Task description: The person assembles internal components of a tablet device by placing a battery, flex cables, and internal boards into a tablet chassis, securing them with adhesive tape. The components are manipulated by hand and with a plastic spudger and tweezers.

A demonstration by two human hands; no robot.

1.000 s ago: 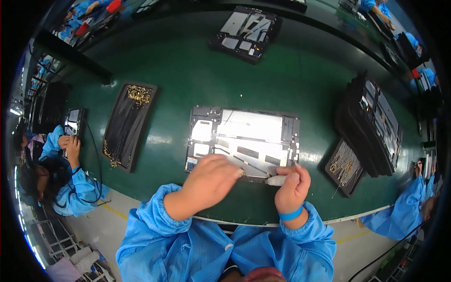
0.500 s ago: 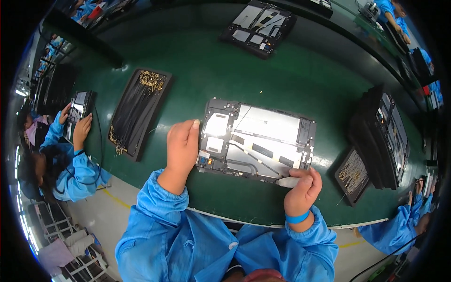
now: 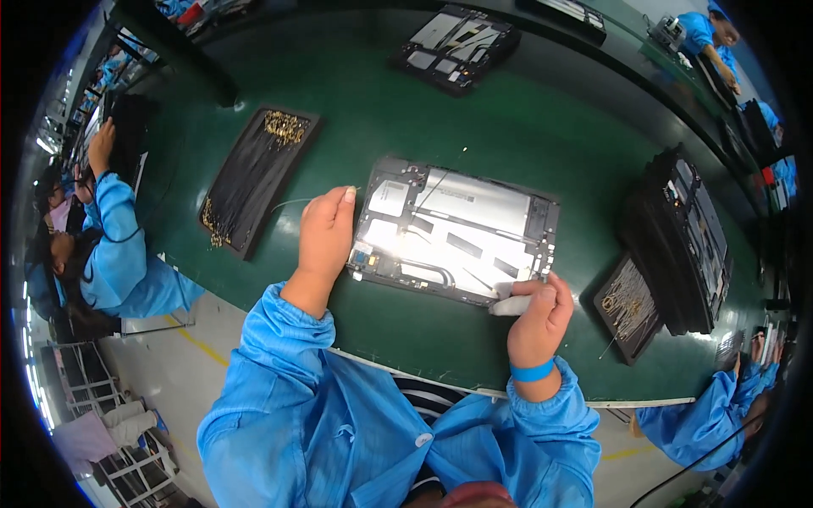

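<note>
The left hand [image 3: 326, 233] reaches forward from a blue sleeve and rests beside the left edge of an opened tablet [image 3: 457, 230], knuckles up, fingers curled together. Its thumb and forefinger pinch a thin pale wire [image 3: 292, 203] that trails off to the left over the green work surface [image 3: 525, 118]. The right hand [image 3: 538, 313], with a blue wristband [image 3: 532, 371] just below it, sits at the tablet's near right corner, fingers folded into a loose fist around a small white tool [image 3: 511, 305] whose tip lies against the tablet's near edge.

The tablet lies flat, back cover off, in the middle of the work surface and close to its near edge, slightly turned so that its right end sits farther from the person. Inside its dark frame show a large silvery battery panel, a pale label near the left end, dark strips across the centre, and small circuit parts along the left and near edges. Bright glare washes over its lower middle.

To the left of the tablet, well apart from it, a black tray [image 3: 254, 173] holds dark cables with gold-coloured ends bunched at its far and near ends. At the right side of the surface stands a stack of dark tablet frames [image 3: 686, 237], and just in front of it a smaller black tray [image 3: 627, 306] with fine gold-tipped parts. Another opened tablet [image 3: 453, 38] lies near the far edge. Other people in blue coats work at the left [image 3: 118, 245] and lower right [image 3: 703, 415].
</note>
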